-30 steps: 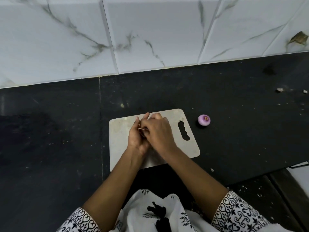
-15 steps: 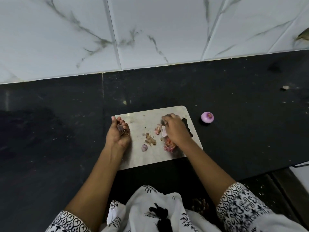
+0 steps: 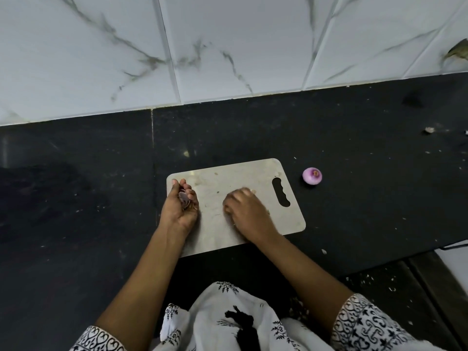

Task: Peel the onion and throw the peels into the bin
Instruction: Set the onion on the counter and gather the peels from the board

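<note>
**Black counter, grey board, peels in the left hand**

White marble-look wall tiles (image 3: 228, 46) fill the top of the view, with dark veins and grey grout lines. Below them is the black countertop (image 3: 76, 198), speckled with pale crumbs, denser toward the right.

White garment with black print (image 3: 222, 323) is at bottom centre. A patterned left sleeve (image 3: 98, 339) and right sleeve (image 3: 364, 325) sit at the lower edge, with both forearms bare above them.

Grey cutting board (image 3: 228, 178) lies flat on the counter at centre, slightly rotated. Its wavy handle slot (image 3: 280, 192) is at the right end.

Left hand (image 3: 181, 207) is over the board's left edge, palm turned up. Its fingers are curled around a small bunch of onion peels (image 3: 184, 198), purple-brown and cupped in the palm.

Right hand (image 3: 247, 210) is knuckles-up on the middle of the board, fingers bent down to the surface. It is motion-blurred, so I cannot tell whether anything is pinched under it.

Onion (image 3: 312, 176), peeled and pale purple, sits on the counter just right of the board's handle end. It is clear of both hands and not touching the board.

Small stuff: a pale scrap (image 3: 429, 129) lies far right on the counter, and a tiny fleck (image 3: 323, 251) sits off the board's near right corner.
</note>
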A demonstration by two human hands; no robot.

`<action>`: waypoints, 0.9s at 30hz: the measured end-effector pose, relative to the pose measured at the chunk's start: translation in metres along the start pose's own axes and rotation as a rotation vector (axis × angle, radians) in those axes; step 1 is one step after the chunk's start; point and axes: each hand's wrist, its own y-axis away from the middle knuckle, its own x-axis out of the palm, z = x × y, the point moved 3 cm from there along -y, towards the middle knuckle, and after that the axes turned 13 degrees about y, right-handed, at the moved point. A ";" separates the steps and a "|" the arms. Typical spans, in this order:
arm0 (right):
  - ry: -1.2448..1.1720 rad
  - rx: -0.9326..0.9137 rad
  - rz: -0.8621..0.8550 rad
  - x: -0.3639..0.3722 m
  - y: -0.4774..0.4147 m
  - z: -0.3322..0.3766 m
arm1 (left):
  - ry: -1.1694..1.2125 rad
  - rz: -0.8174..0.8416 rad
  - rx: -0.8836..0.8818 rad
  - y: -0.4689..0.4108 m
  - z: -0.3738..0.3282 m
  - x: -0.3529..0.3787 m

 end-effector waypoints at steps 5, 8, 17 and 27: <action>-0.155 0.255 0.257 -0.027 0.002 -0.055 | -0.005 -0.020 -0.009 -0.003 0.003 -0.005; -0.033 0.171 0.426 -0.024 0.003 -0.038 | -0.011 -0.020 -0.008 -0.005 0.004 -0.004; 0.180 0.099 0.245 0.009 0.004 0.029 | -0.046 -0.016 0.025 -0.001 0.009 0.000; -0.822 0.525 0.083 -0.046 -0.032 -0.020 | -0.115 -0.026 -0.059 0.007 0.033 0.005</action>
